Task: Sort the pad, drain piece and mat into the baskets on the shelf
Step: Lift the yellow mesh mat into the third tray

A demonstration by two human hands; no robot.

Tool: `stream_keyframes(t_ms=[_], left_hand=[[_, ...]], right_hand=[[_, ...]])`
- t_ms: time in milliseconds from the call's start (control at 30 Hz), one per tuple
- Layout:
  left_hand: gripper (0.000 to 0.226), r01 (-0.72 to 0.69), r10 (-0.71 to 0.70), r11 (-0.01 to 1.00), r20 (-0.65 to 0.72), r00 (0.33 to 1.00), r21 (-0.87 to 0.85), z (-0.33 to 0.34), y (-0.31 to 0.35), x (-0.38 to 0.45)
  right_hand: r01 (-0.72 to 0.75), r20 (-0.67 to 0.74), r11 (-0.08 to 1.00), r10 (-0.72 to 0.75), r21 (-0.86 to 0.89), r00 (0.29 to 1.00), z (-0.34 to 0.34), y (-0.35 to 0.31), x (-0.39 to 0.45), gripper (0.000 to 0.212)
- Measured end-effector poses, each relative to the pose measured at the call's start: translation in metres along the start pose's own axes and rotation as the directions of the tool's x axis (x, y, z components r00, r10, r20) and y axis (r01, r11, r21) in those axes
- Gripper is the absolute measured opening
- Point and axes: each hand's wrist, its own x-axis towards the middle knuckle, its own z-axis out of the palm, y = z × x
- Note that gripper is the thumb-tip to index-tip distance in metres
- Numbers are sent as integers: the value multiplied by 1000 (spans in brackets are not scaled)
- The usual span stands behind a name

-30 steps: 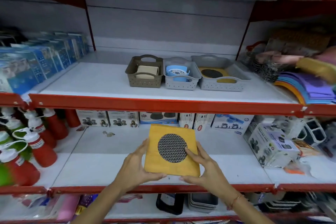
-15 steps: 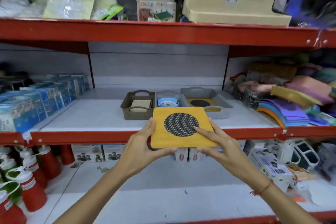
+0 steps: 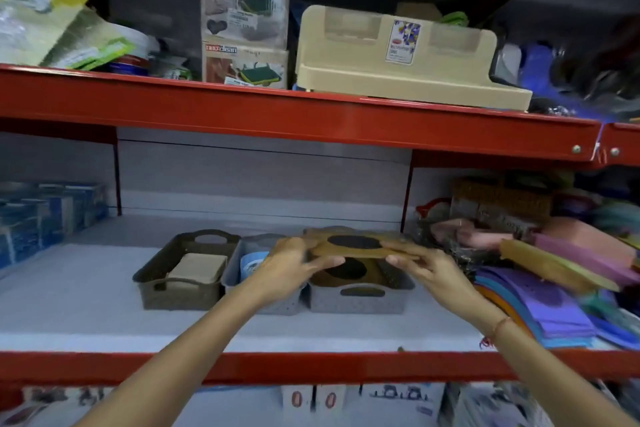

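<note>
Dim under shelf, motion blur esp. right edge, wide-angle bend, soft focus

Red-framed metal shelving [image 3: 311,121] with white boards, grey back panel [image 3: 263,184], dim above.

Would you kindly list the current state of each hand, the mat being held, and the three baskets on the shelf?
Left hand: gripping the mat's left edge.
Right hand: gripping the mat's right edge.
Yellow mat: held roughly flat above the right basket, not yet set down.
Right grey basket: already holds a similar mat.
Middle grey basket: holds a blue piece, partly hidden.
Brown basket: holds a beige pad.
</note>
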Motion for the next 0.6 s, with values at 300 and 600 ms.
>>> stream_keyframes(t_ms=[300, 600], left_hand=[[40, -19, -14, 987, 204, 979, 161, 24, -23, 38], [33, -110, -86, 836, 326, 942, 537, 39, -32, 62]], right_hand=[[-29, 159, 963, 74, -268, 985, 2, 39, 37, 50], [204, 354, 819, 0, -537, 935, 9, 57, 59, 41]])
